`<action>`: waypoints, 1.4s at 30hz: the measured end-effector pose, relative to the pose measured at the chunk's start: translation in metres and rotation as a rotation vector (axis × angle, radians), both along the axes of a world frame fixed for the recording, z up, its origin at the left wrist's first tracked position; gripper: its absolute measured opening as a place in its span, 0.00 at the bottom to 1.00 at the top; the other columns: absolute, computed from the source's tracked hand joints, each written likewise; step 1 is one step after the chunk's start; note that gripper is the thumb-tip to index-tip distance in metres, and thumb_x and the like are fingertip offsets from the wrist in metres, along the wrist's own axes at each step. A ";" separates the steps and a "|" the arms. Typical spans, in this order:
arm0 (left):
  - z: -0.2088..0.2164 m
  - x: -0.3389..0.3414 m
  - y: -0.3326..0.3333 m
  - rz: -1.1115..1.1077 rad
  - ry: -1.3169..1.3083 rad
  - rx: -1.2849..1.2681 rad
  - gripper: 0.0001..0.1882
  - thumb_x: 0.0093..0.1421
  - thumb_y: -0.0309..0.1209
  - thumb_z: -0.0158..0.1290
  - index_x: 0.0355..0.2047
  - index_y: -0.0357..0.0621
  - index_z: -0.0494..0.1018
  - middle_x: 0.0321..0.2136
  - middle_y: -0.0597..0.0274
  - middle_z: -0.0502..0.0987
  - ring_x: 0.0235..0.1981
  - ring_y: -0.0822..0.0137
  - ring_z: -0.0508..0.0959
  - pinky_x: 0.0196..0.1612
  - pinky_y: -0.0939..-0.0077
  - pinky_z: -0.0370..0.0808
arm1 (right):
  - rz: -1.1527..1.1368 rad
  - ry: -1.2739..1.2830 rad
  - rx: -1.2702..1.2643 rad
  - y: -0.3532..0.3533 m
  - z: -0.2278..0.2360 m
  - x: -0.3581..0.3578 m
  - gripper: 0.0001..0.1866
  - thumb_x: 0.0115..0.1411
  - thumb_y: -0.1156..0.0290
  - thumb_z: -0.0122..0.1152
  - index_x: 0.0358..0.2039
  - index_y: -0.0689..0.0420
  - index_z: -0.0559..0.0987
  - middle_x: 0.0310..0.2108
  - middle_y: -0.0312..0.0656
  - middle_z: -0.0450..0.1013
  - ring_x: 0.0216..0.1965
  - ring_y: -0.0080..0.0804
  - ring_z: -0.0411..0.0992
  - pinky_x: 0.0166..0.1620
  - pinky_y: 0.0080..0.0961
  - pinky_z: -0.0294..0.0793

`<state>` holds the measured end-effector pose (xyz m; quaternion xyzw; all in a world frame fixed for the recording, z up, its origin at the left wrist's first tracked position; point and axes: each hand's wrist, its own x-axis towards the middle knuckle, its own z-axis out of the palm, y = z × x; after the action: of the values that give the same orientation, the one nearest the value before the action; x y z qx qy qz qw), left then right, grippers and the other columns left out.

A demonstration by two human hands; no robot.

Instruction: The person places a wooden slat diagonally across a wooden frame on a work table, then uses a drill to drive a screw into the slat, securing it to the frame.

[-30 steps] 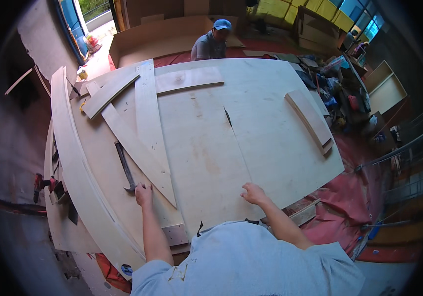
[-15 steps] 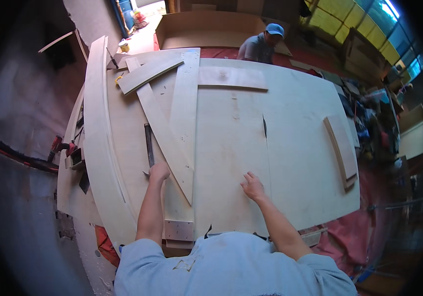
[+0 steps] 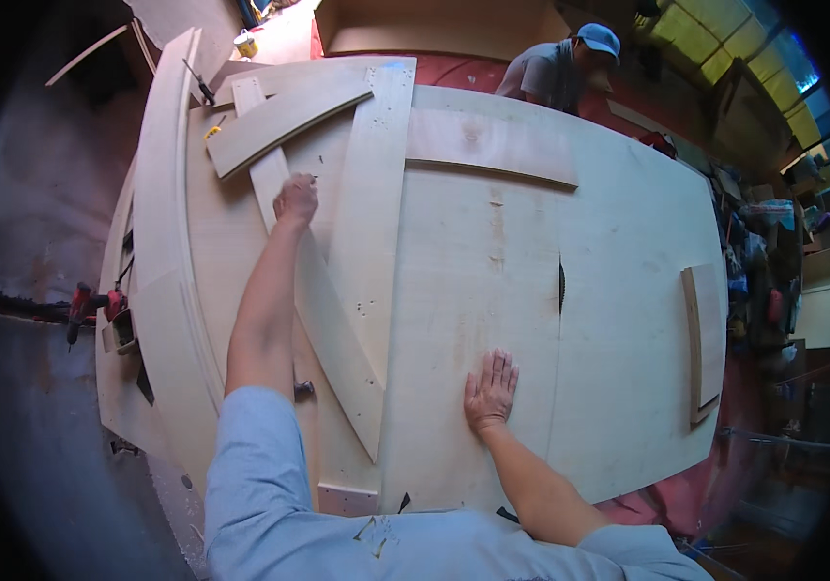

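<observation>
My left hand (image 3: 297, 199) reaches far forward over a long narrow wooden strip (image 3: 316, 290) that lies slanted. Its fingers are drawn together beside a few tiny dark pieces (image 3: 320, 160), perhaps nails; what they pinch, if anything, is too small to make out. Under my left forearm lies a hammer, its head (image 3: 304, 390) showing and the handle hidden by the arm. My right hand (image 3: 492, 395) rests flat, fingers stretched, on a big pale plywood panel (image 3: 473, 320). A wide straight board (image 3: 373, 194) runs lengthwise on the panel between my hands.
Shorter boards lie at the far left (image 3: 289, 131), far middle (image 3: 492, 153) and right (image 3: 705, 339). A long curved board (image 3: 163, 232) borders the left side. A red power drill (image 3: 86, 308) is beyond it. Another person in a blue cap (image 3: 555, 73) is behind the panel.
My left hand has let go of the hammer and moved forward to the tiny dark pieces. My right hand has come down flat on the panel. The view has shifted.
</observation>
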<state>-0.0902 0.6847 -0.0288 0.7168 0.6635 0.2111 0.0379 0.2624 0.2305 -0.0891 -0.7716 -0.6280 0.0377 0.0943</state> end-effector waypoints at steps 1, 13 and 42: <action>-0.008 -0.001 0.021 -0.010 0.101 -0.016 0.10 0.60 0.30 0.53 0.39 0.50 0.81 0.41 0.55 0.80 0.48 0.52 0.81 0.46 0.57 0.80 | -0.002 -0.003 -0.009 0.002 0.000 0.001 0.35 0.68 0.54 0.50 0.70 0.61 0.62 0.73 0.53 0.56 0.76 0.54 0.48 0.75 0.56 0.41; -0.032 -0.003 0.084 -0.044 0.349 -0.261 0.13 0.64 0.32 0.49 0.46 0.49 0.78 0.48 0.53 0.80 0.53 0.53 0.80 0.53 0.57 0.78 | 0.032 -0.010 -0.099 0.007 0.002 0.004 0.39 0.67 0.55 0.52 0.72 0.64 0.57 0.75 0.57 0.50 0.76 0.58 0.45 0.75 0.58 0.40; -0.001 0.076 0.148 0.278 -0.163 -0.610 0.11 0.60 0.22 0.46 0.38 0.29 0.76 0.37 0.36 0.82 0.33 0.45 0.85 0.30 0.54 0.81 | -0.024 0.071 -0.074 0.001 0.005 0.008 0.38 0.67 0.54 0.52 0.70 0.64 0.60 0.73 0.56 0.54 0.76 0.56 0.48 0.74 0.58 0.42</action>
<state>-0.0140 0.8326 -0.0302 0.5560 0.7821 0.0624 0.2742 0.2702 0.2314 -0.0840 -0.7801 -0.6133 0.0872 0.0884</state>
